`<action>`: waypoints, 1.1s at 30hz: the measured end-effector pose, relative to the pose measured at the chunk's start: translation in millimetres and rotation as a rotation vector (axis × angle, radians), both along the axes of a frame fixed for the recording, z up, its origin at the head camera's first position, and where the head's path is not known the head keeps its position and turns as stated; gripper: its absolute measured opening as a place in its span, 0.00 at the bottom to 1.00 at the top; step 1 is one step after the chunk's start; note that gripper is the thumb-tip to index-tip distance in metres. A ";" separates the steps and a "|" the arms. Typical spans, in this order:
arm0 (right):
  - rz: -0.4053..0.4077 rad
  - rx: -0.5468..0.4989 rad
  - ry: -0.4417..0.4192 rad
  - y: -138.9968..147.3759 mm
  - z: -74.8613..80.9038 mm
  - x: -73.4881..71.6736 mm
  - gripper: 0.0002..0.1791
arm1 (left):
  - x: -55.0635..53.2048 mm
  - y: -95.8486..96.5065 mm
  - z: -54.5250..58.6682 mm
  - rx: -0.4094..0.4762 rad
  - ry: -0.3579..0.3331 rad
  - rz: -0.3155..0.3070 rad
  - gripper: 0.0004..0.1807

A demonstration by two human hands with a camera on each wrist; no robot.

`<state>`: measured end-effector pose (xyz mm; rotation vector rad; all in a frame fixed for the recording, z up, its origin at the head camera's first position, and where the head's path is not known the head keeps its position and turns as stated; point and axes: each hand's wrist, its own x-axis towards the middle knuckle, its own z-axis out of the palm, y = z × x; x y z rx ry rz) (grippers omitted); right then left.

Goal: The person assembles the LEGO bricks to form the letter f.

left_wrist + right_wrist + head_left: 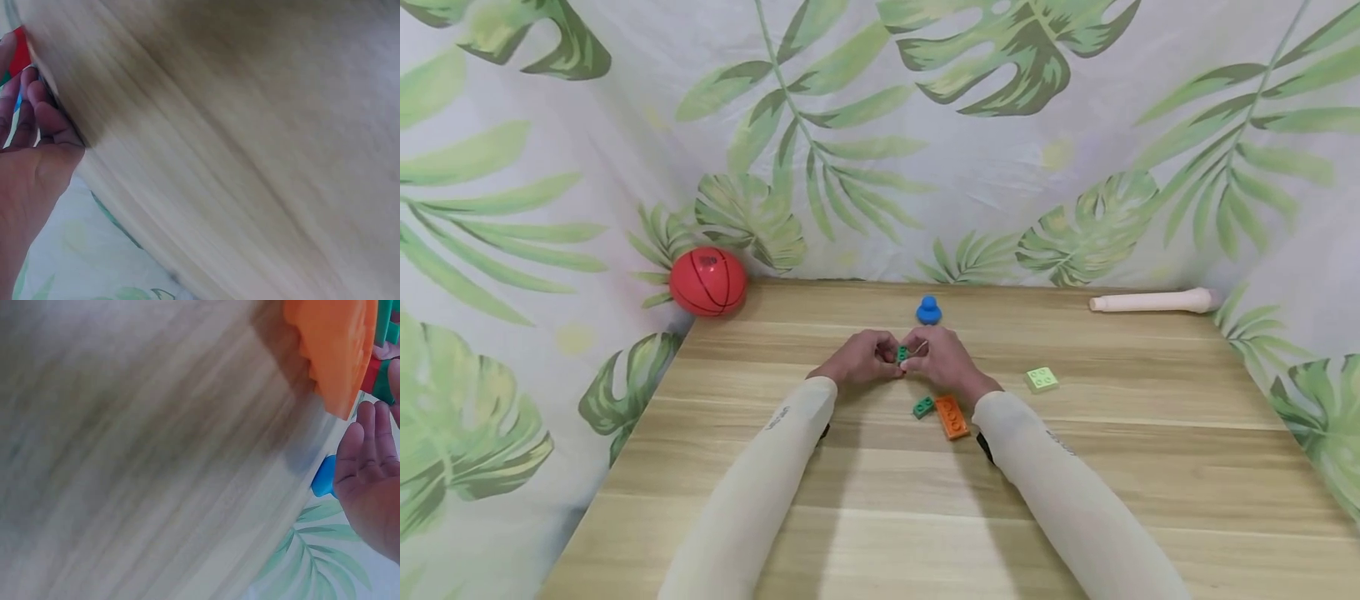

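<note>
Near the middle of the table, my left hand (859, 358) and right hand (946, 358) meet over a small green building brick (902, 354). Thumb and fingers of both hands pinch it from either side. A red brick (371, 375) sits against the green one, mostly covered by the fingers in the head view. Just in front of the hands lie a loose green brick (923, 407) and a longer orange brick (952, 418), side by side with studs up. The orange one looms large in the right wrist view.
Behind the hands stands a blue knob-shaped piece (928, 311). To the right lies a pale green brick (1042, 380). A red ball (708, 282) rests at the back left corner, a pale microphone-shaped stick (1153, 301) at the back right. Leaf-patterned cloth (865, 192) borders the table.
</note>
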<state>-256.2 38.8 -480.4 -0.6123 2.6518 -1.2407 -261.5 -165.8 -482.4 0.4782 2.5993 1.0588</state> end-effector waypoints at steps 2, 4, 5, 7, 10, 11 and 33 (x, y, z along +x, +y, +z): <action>-0.003 0.008 0.007 -0.4 0.7 0.7 0.13 | -0.5 -0.4 -2.1 0.003 0.013 -0.005 0.11; -0.007 0.023 0.011 -0.5 1.2 1.7 0.13 | -1.1 -0.4 -4.7 0.007 0.025 -0.011 0.10; -0.010 0.032 0.011 -0.3 1.4 2.1 0.13 | -1.4 -0.2 -6.0 0.010 0.029 -0.014 0.10; -0.013 0.047 0.011 0.1 2.0 3.2 0.13 | -1.7 0.4 -7.8 0.016 0.036 -0.020 0.10; -0.004 0.056 0.000 1.7 4.2 5.5 0.15 | -1.8 1.2 -9.0 0.023 0.042 -0.026 0.10; 0.005 0.060 -0.001 3.0 4.5 6.1 0.15 | -1.8 1.4 -9.0 0.023 0.044 -0.027 0.10; 0.012 0.222 -0.091 72.9 6.8 76.2 0.24 | -0.4 2.8 -0.7 0.002 0.007 -0.012 0.11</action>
